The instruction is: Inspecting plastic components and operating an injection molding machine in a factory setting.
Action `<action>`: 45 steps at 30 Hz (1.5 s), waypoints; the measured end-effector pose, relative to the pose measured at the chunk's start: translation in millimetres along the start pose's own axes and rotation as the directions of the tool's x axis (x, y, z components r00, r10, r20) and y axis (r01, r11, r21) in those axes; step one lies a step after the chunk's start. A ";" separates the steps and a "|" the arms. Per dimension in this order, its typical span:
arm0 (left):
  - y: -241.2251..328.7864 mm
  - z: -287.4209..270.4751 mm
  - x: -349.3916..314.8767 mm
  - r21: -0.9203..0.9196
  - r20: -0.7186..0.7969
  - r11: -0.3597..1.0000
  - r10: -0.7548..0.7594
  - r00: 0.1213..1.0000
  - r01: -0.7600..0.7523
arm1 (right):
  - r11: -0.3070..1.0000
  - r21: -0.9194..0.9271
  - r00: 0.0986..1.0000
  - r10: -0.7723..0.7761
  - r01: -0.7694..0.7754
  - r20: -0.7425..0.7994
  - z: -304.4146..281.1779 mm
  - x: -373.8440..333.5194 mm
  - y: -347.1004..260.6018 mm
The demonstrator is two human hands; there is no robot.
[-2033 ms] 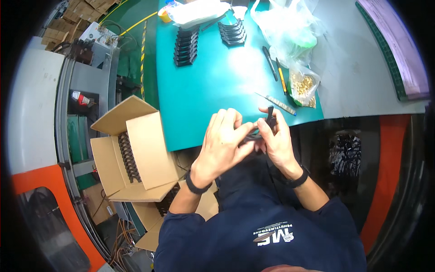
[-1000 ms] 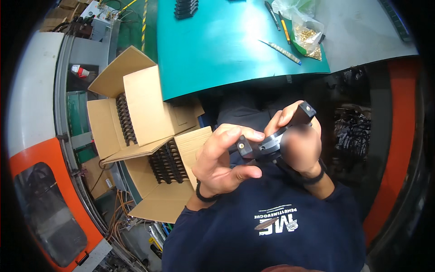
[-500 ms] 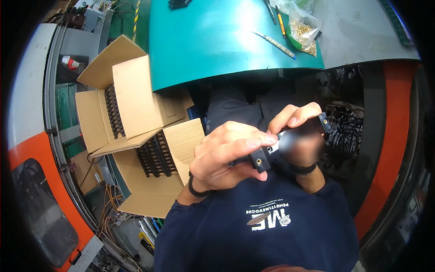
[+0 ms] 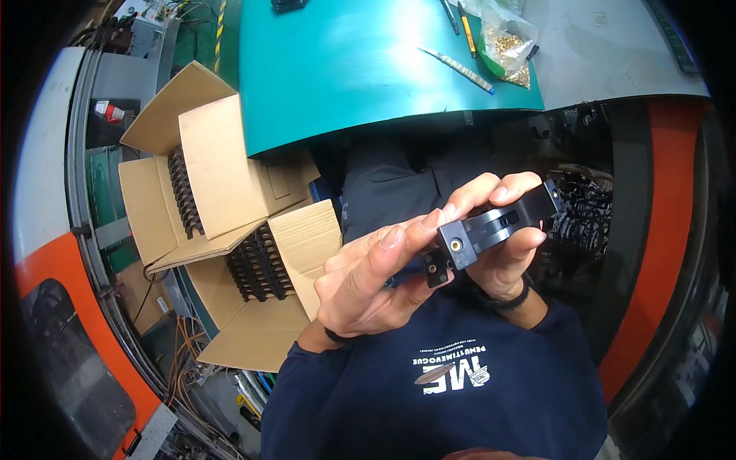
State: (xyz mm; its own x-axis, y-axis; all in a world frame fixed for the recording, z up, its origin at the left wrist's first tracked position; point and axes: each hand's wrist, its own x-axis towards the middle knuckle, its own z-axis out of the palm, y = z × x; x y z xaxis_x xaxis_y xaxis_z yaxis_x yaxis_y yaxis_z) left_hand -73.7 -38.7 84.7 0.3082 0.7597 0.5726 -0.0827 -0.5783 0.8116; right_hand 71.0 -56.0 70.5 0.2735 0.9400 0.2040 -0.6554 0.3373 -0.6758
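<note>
Off the teal mat's [image 4: 330,84] near edge, I saw the left hand [image 4: 372,284] and right hand [image 4: 502,267] pinching opposite ends of the black curved bracket [image 4: 494,228]. Looked light, stiff, slightly slick; I'd have gripped its end blocks, avoiding the brass insert [image 4: 456,245].

This place is a workshop, it seems inside a factory. On the left stands a large machine with an orange panel [image 4: 126,333] and a dark window [image 4: 73,360], and near it there are loose cables [image 4: 184,337] and a red plug [image 4: 113,113]. The floor [image 4: 201,42] is green, with a yellow-black striped line [image 4: 220,38]. Cardboard boxes [image 4: 222,165] contain rows of identical black parts [image 4: 261,264], and the teal surface [image 4: 330,84] carries a bag of small brass-coloured pieces [image 4: 507,46].
</note>
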 end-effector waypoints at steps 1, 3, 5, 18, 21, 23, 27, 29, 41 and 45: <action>-1.3 0.6 -4.5 -0.023 -0.010 1.000 -0.014 1.000 0.014 | 1.000 0.016 1.000 0.014 -0.014 -0.015 1.8 -0.1 0.6; -2.6 0.5 -6.7 -0.044 -0.017 0.999 -0.026 1.000 0.026 | 0.999 0.036 0.999 0.033 -0.031 -0.030 2.0 -0.4 1.8; -2.5 -0.6 -4.1 -0.035 -0.012 0.999 -0.033 0.999 0.033 | 0.998 0.045 0.999 0.040 -0.039 -0.028 0.5 -0.2 3.3; -4.1 15.7 8.6 -0.336 -0.274 0.861 -0.477 0.835 0.381 | 0.926 -0.157 0.922 0.300 -0.342 -0.244 5.6 12.8 -9.3; -7.0 13.2 10.2 -0.357 -0.232 0.840 -0.504 0.832 0.409 | 0.920 -0.142 0.910 0.320 -0.365 -0.264 4.9 12.3 -7.7; -7.9 10.9 7.5 -0.350 -0.208 0.840 -0.501 0.840 0.414 | 0.914 -0.132 0.900 0.337 -0.383 -0.276 6.0 11.1 -8.1; -6.1 8.8 14.3 -0.468 -0.184 0.731 -0.630 0.754 0.497 | 0.899 -0.112 0.880 0.380 -0.424 -0.283 5.4 13.5 -9.3; -6.7 10.0 18.6 -0.543 -0.195 0.676 -0.679 0.708 0.499 | 0.890 -0.107 0.873 0.402 -0.443 -0.276 3.6 14.0 -9.6; -22.2 -3.3 15.0 -0.478 -0.064 0.675 -0.665 0.744 0.562 | 0.853 -0.131 0.842 0.454 -0.505 -0.292 -3.0 17.2 -3.8; -24.9 -4.4 14.4 -0.469 -0.072 0.677 -0.670 0.739 0.567 | 0.850 -0.100 0.830 0.470 -0.517 -0.299 -3.4 19.5 -1.5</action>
State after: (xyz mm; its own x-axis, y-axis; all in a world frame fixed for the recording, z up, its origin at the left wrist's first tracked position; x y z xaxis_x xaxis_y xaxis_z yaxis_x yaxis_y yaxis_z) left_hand -71.4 -11.9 73.2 0.2145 0.9703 -0.1118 -0.3256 0.1790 0.9284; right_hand 79.7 -38.4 73.1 0.1294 0.9239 -0.3600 -0.6279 -0.2047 -0.7509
